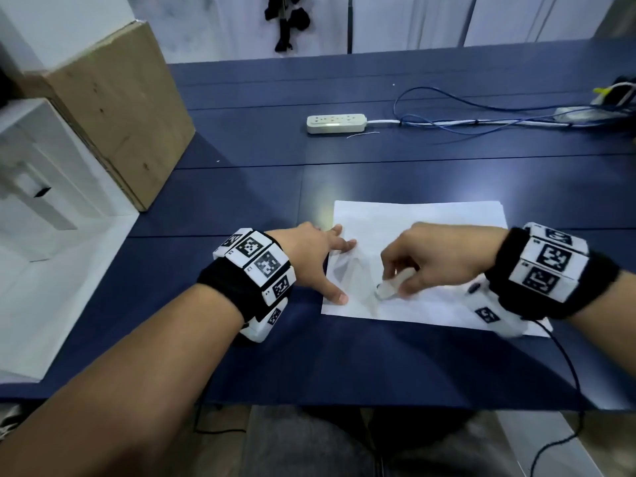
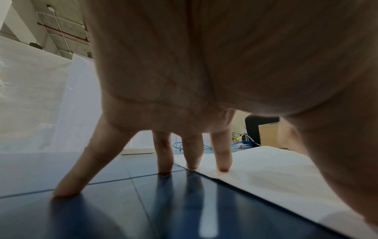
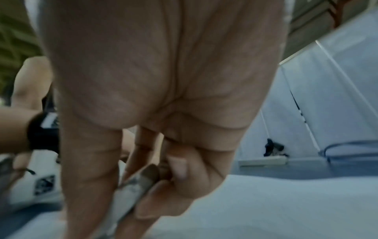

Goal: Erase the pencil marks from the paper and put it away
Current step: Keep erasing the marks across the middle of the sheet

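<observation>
A white sheet of paper [image 1: 430, 228] lies flat on the dark blue table [image 1: 275, 356], near its front edge. My left hand [image 1: 330, 263] is spread with straight fingers; thumb and some fingertips press on the paper's left edge [image 2: 255, 174], the others stand on the table. My right hand [image 1: 402, 270] pinches a white eraser [image 1: 390, 286], whose lower end touches the paper near its left part. In the right wrist view the eraser [image 3: 131, 186] sits blurred between thumb and curled fingers. Pencil marks are too faint to make out.
A white power strip [image 1: 335, 123] with blue and white cables [image 1: 481, 118] lies farther back on the table. A brown cardboard box [image 1: 117, 108] stands at the back left, beside a white cabinet [image 1: 34, 173]. A thin black cable [image 1: 571, 373] hangs off the front edge at right.
</observation>
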{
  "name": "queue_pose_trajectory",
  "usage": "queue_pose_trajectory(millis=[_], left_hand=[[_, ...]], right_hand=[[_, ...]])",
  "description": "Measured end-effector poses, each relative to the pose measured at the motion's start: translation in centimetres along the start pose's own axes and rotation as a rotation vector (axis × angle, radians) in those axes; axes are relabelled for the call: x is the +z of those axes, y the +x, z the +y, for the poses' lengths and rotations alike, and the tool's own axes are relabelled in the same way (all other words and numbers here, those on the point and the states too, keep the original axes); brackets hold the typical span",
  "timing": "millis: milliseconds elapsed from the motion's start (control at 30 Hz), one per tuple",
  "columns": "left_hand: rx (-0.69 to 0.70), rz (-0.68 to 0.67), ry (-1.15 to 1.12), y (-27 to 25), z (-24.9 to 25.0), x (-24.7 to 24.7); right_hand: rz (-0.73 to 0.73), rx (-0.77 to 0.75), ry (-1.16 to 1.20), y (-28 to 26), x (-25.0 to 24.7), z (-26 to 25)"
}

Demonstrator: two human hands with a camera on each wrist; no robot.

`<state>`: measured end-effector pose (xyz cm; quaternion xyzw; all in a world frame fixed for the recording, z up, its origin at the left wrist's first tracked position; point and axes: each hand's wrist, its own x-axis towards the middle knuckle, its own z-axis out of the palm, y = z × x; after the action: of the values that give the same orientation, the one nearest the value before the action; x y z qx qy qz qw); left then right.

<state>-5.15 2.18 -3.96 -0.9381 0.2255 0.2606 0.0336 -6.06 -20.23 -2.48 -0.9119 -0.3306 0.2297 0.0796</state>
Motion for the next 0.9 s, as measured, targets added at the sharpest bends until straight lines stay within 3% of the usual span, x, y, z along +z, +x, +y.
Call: queue_pose_trajectory(millis=[133, 200, 300, 367, 567, 767, 900], left_hand=[[-0.008, 0.003, 0.004, 0.0, -0.1, 0.1], [-0.007, 0.008, 0.001, 0.0, -0.2, 0.1], [-0.002, 0.008, -0.003, 0.0, -0.2, 0.1], [0.001, 0.007, 0.0, 0.0, -0.2, 0.2], [-0.007, 0.014, 0.01, -0.1, 0.0, 0.2], [-0.008, 0.007, -0.003, -0.1, 0.0, 0.2], [-0.011, -0.001, 0.011, -0.2, 0.3, -0.1]], right_hand=[[0.184, 0.155, -0.044, 1.8, -1.6, 2.3], [0.16, 0.103, -0.03, 1.2, -1.3, 1.9], [-0.011, -0.054, 0.045, -0.8, 0.2, -0.4], [-0.074, -0.078, 0.094, -1.1, 0.8, -0.9], [0.181, 0.082, -0.049, 0.8, -1.0, 1.6], [-0.064, -0.103, 0.022, -1.5, 1.2, -2.2], [0.055, 0.019, 0.011, 0.1, -0.4, -0.2]])
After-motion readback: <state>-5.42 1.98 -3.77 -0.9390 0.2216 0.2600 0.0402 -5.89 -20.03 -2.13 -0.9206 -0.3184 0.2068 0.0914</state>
